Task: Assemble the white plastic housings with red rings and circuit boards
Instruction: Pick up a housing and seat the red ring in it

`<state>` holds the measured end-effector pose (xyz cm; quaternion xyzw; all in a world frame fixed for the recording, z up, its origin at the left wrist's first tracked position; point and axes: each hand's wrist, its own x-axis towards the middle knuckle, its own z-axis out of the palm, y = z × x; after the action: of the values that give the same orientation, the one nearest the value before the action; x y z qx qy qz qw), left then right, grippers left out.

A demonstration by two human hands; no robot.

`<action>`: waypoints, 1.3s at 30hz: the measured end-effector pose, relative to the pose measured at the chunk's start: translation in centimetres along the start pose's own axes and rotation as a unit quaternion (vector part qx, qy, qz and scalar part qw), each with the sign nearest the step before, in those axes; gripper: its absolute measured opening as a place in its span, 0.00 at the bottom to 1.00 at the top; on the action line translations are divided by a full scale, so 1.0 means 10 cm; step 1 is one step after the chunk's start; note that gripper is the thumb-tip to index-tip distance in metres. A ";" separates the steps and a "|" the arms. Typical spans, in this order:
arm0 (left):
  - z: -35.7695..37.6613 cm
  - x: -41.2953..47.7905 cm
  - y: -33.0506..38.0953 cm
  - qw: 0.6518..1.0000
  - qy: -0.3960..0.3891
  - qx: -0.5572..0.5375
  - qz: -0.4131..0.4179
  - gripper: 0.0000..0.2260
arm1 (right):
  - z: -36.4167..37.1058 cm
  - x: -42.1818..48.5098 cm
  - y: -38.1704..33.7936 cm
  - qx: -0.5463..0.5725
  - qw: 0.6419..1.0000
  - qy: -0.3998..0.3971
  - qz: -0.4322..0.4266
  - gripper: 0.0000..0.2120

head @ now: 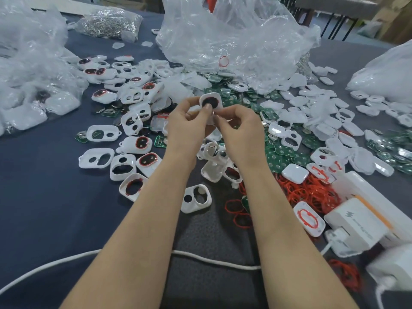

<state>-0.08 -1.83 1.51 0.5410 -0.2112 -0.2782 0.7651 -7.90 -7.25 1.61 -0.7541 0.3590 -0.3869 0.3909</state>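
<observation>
A white plastic housing (211, 101) with a red-rimmed dark opening is held up above the middle of the table. My left hand (189, 123) grips its left side, with the thumb pressing into the dark opening. My right hand (240, 128) pinches its lower right edge. Loose white housings (98, 158) lie scattered to the left, some fitted with red rings (142, 142). Green circuit boards (281, 157) are piled to the right. A heap of loose red rings (307, 190) lies near my right forearm.
Crumpled clear plastic bags (234, 41) stand at the back and far left (29, 70). A bag of small metal parts (109, 22) sits at the back left. A white charger block (356, 221) and white cable (211, 259) lie near the front edge.
</observation>
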 end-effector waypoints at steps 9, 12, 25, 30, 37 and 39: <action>0.00 0.01 -0.01 0.999 -0.037 -0.001 -0.019 0.06 | 0.02 -0.02 -0.01 0.017 0.998 0.041 -0.033 0.04; 0.00 0.01 -0.02 0.998 -0.064 -0.007 -0.024 0.07 | 0.01 -0.01 0.01 0.038 0.997 0.057 -0.028 0.07; 0.02 0.01 -0.09 0.995 -0.054 0.076 0.045 0.15 | 0.02 0.02 0.06 0.137 0.988 0.033 0.060 0.08; 0.05 0.01 -0.12 0.986 -0.047 0.140 0.075 0.14 | 0.01 0.04 0.06 0.169 0.982 0.032 0.072 0.08; 0.01 0.02 -0.10 0.993 -0.053 0.101 0.034 0.11 | 0.03 0.06 0.10 0.183 0.976 0.013 0.114 0.09; 0.00 0.01 -0.09 0.994 -0.066 0.085 0.020 0.09 | 0.02 0.06 0.09 0.202 0.971 0.006 0.129 0.08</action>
<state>-0.22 -2.12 0.70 0.5801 -0.2947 -0.2795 0.7061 -7.71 -8.08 0.96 -0.6043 0.3706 -0.4022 0.5793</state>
